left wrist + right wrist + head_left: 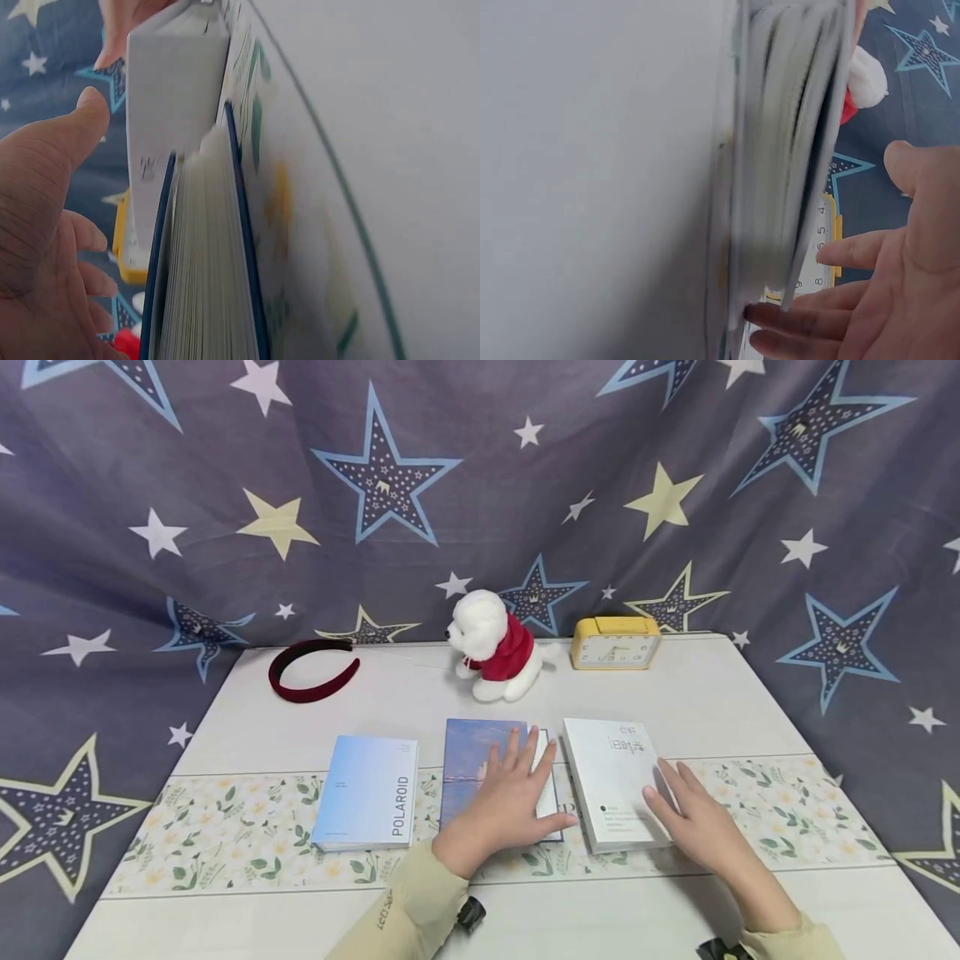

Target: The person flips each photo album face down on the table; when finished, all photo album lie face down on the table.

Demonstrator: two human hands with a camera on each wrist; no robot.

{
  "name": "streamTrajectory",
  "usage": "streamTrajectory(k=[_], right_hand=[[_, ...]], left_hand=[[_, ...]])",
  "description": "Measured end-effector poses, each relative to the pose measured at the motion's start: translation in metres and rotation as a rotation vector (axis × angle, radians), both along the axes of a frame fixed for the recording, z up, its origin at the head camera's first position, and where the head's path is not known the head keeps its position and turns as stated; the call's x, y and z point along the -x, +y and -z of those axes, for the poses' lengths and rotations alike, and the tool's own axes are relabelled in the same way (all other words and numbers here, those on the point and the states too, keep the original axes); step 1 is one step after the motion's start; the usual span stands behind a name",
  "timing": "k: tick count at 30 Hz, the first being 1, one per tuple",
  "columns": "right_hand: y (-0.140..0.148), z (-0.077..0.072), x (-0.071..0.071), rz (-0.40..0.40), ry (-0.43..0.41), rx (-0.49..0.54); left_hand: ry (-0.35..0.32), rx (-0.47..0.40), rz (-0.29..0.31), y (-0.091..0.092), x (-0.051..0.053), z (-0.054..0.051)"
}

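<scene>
My left hand (504,800) is spread over a blue hardcover book (474,745) with a painted seascape cover, hiding much of it. In the left wrist view, the thumb and fingers are extended beside the cover, and the pages (206,255) show between dark blue boards. My right hand (693,822) lies along the right side of a thick white book (611,777), fingers extended. The right wrist view shows the lower fingertips at this book's page block (772,150); whether they touch it I cannot tell.
A light blue POLAROID book or box (367,789) lies to the left. Behind stand a dark red headband (311,695), a white plush dog (480,618) in a red hoodie, and a yellow clock (617,643). A star-patterned curtain (480,485) encloses the white table (225,927).
</scene>
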State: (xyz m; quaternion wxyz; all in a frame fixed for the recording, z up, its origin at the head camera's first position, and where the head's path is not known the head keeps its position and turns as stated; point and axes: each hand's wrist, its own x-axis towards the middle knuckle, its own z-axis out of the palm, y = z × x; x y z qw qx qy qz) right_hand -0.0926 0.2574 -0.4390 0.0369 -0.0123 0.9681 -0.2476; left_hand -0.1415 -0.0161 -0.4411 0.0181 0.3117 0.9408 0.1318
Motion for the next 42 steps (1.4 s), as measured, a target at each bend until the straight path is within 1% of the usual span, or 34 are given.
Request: streamTrajectory(k=[3, 5, 7, 9, 12, 16, 19, 21, 23, 26, 30, 32, 34, 37, 39, 42], right_hand=[[0.002, 0.000, -0.002, 0.002, 0.004, 0.038], [0.003, 0.000, -0.003, 0.004, 0.013, 0.044], [0.002, 0.000, -0.003, 0.008, 0.016, 0.041], [0.002, 0.001, -0.004, 0.014, 0.016, 0.043], [0.001, 0.000, -0.006, 0.022, 0.010, 0.052], [-0.001, 0.000, -0.008, 0.035, 0.002, 0.078], [-0.002, 0.001, -0.008, 0.050, -0.004, 0.107], [-0.002, 0.001, -0.008, 0.062, -0.012, 0.131], [-0.002, 0.002, -0.008, 0.073, -0.016, 0.157], [-0.002, 0.003, -0.007, 0.086, -0.008, 0.207], [-0.003, 0.002, -0.006, 0.113, 0.002, 0.312], [-0.002, 0.003, -0.006, 0.142, -0.014, 0.380], [-0.001, 0.003, -0.006, 0.198, -0.042, 0.435], [0.000, 0.004, -0.005, 0.255, -0.076, 0.514], [0.001, 0.006, -0.004, 0.294, -0.076, 0.553], [0.002, 0.006, -0.004, 0.311, -0.096, 0.618]], left_hand=[[0.012, 0.014, 0.029, 0.009, -0.003, 0.001], [0.018, 0.025, 0.041, 0.015, -0.004, 0.002], [0.005, 0.028, 0.050, 0.020, -0.005, 0.003], [-0.031, 0.016, 0.057, 0.025, -0.007, 0.004], [-0.110, -0.033, 0.051, 0.033, -0.009, 0.004], [-0.217, -0.124, 0.034, 0.040, -0.014, 0.004], [-0.293, -0.204, 0.033, 0.044, -0.017, 0.004], [-0.332, -0.244, 0.035, 0.046, -0.019, 0.004], [-0.356, -0.273, 0.034, 0.048, -0.020, 0.005], [-0.378, -0.292, 0.012, 0.052, -0.022, 0.005], [-0.429, -0.333, -0.049, 0.057, -0.024, 0.006], [-0.460, -0.359, -0.078, 0.059, -0.025, 0.006], [-0.483, -0.380, -0.102, 0.060, -0.026, 0.006], [-0.513, -0.416, -0.125, 0.061, -0.027, 0.006], [-0.535, -0.441, -0.134, 0.061, -0.027, 0.006], [-0.570, -0.480, -0.143, 0.060, -0.027, 0.007]])
